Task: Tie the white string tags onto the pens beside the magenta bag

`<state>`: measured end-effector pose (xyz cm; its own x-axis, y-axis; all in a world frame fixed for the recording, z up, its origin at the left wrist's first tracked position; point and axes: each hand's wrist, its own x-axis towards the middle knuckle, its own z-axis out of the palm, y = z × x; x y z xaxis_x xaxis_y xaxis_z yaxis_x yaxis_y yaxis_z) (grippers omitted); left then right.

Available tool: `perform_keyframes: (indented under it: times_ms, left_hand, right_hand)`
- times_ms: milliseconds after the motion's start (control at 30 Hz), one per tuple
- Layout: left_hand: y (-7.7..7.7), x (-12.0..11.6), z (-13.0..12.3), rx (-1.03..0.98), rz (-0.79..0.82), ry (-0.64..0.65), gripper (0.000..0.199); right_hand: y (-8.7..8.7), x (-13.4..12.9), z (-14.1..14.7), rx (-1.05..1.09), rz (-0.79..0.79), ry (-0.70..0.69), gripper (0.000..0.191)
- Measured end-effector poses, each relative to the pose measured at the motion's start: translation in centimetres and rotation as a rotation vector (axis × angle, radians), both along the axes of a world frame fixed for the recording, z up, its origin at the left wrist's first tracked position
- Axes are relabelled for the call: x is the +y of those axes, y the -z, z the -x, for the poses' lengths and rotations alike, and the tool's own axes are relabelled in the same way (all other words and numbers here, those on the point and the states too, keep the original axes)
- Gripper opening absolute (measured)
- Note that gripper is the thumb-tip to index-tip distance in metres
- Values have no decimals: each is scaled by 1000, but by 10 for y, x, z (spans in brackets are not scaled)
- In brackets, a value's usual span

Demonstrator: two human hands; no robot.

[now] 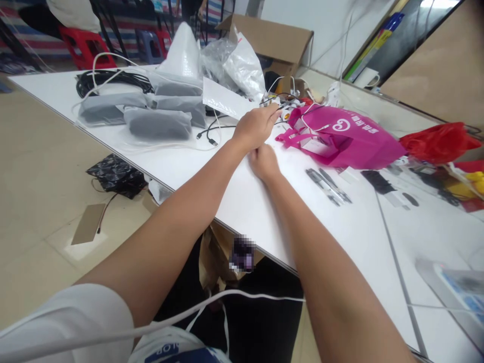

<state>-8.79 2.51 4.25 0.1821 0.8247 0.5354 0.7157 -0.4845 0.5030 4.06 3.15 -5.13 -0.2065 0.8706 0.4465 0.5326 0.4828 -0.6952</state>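
Both my arms reach over the white table (249,196). My left hand (254,127) is closed, its fingers pointing right, beside the white bubble-textured sheet or envelope (227,98). I cannot make out what is in it, if anything. Just below, close against it, my right hand (264,160) is curled, with its fingertips hidden and slightly blurred. Black cables (212,132) with plugs lie left of my hands. To their right lies a magenta bag (351,136) with white print.
Several grey wrapped packages (159,122) and a coiled black cable (113,83) lie at the left. Clear plastic packaging (242,65) and a cardboard box (272,40) stand behind. Pens (328,186) and a red bag (438,142) are at the right. A white cable (227,292) crosses in front.
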Motion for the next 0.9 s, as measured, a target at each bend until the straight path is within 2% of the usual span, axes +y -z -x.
perform_keyframes:
  times_ms: [33,133,233,300,367,433,567,700,900]
  left_hand:
    - [2,0,-2,11,-6,15,45]
    - [10,0,-12,36,-24,90,47]
    - [22,-5,-29,61,-6,201,46]
    - [30,-10,-40,84,13,257,46]
    - [38,-15,-49,104,36,281,46]
    - [44,-19,-56,122,51,292,47]
    - [54,-21,-61,127,56,312,48]
    - [56,-20,-60,125,56,321,49]
    - [62,-25,-64,243,36,285,49]
  right_hand:
    - [-1,-10,-15,84,15,70,14]
    - [-6,-42,-70,207,26,249,13]
    - [-15,-60,-116,319,54,407,17]
    - [-23,-63,-134,614,101,475,27]
    - [-29,-61,-140,862,142,462,28]
    - [-33,-59,-140,987,181,426,29]
    - [-29,-54,-133,1035,200,388,30]
    - [-25,-54,-128,1055,238,344,19]
    - [-30,-62,-123,1112,294,265,17]
